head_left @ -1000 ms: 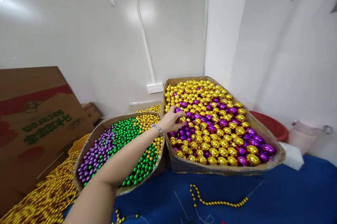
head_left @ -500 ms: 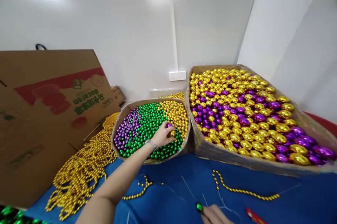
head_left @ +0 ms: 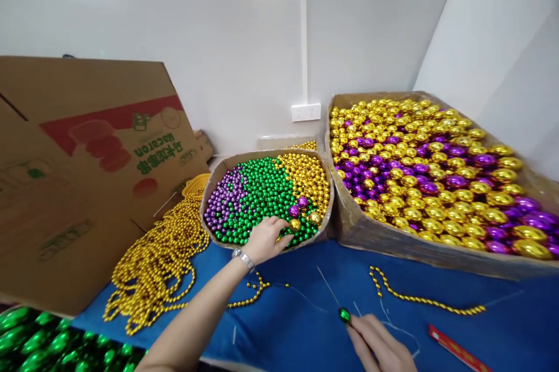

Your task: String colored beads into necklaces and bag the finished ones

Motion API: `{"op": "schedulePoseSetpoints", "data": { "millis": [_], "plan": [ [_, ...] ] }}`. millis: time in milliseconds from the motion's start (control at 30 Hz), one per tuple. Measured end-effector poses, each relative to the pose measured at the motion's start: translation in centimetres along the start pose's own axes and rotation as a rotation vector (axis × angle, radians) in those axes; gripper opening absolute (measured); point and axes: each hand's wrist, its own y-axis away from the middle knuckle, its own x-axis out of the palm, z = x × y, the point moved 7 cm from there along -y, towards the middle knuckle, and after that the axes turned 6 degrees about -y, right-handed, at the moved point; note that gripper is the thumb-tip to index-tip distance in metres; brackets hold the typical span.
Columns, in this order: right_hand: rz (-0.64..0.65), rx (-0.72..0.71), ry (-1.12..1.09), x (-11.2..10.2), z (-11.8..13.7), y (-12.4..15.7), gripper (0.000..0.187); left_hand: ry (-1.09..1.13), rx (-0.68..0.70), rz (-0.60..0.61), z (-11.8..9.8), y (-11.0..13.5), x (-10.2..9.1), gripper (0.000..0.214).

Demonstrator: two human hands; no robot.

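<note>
At five o'clock: glossy green rounded bead [head_left: 344, 315], in right hand [head_left: 382, 349]; near six o'clock, left hand [head_left: 264, 242] over tan cardboard carton [head_left: 324, 234] of small loose green, purple and gold beads [head_left: 266, 186].
Bead: judged light, hard and slick, likelier to roll or scratch than crush; best gripped by its sides with the finger pads, clear of the thin straight wire [head_left: 327, 284] slanting from it toward eleven o'clock. Right hand: thumb and forefinger closed together on the bead's near edge. Left hand: palm down, fingers bent, thumb parted from them; contact with the shiny gold round bead [head_left: 295, 224] at its fingertips, cannot tell. Adjacent, toward one o'clock: shiny purple round bead [head_left: 294, 210], resting on the loose beads. Hands: well apart.
</note>
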Motion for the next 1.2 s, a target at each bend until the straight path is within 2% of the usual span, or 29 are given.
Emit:
{"op": "schedulePoseSetpoints", "data": {
  "millis": [100,167,267,367,433,500,567,667,800,1067,1200],
  "plan": [
    [-0.012,-0.002,0.017,0.8,0.0,0.2,0.022,0.068,0.010,0.109,0.2,1.2,1.2,0.021],
    [0.001,0.002,0.016,1.3,0.1,0.0,0.022,0.255,-0.032,0.091,0.6,1.7,1.0,0.019],
    [0.018,-0.010,0.021,1.5,0.6,-0.6,0.022,0.821,-0.214,0.014,1.2,2.8,0.7,0.026],
    [0.016,-0.037,0.039,1.4,1.3,-1.4,0.022,1.475,-0.358,0.006,0.0,4.3,1.2,0.029],
    [0.023,-0.057,0.056,1.3,1.7,-1.8,0.023,1.731,-0.391,0.017,-1.3,5.2,1.6,0.030],
    [0.040,-0.075,0.078,1.3,2.0,-2.0,0.024,1.826,-0.411,0.015,-2.2,5.8,1.8,0.034],
    [0.053,-0.076,0.102,1.3,2.0,-2.0,0.026,1.779,-0.397,-0.016,-2.6,6.1,1.8,0.040],
    [0.065,-0.060,0.163,1.0,1.6,-1.8,0.028,1.505,-0.325,-0.041,-2.6,6.4,1.5,0.042],
    [0.110,-0.064,0.250,0.7,1.1,-1.5,0.032,1.200,-0.211,-0.045,-2.6,6.6,1.0,0.035],
    [0.144,-0.094,0.363,0.4,0.9,-1.2,0.038,0.886,0.000,-0.089,-2.9,6.7,-1.1,0.035],
    [0.165,-0.108,0.412,0.5,0.8,-1.0,0.039,0.780,-0.009,-0.075,-3.1,7.0,-1.7,0.040]
  ]
}}
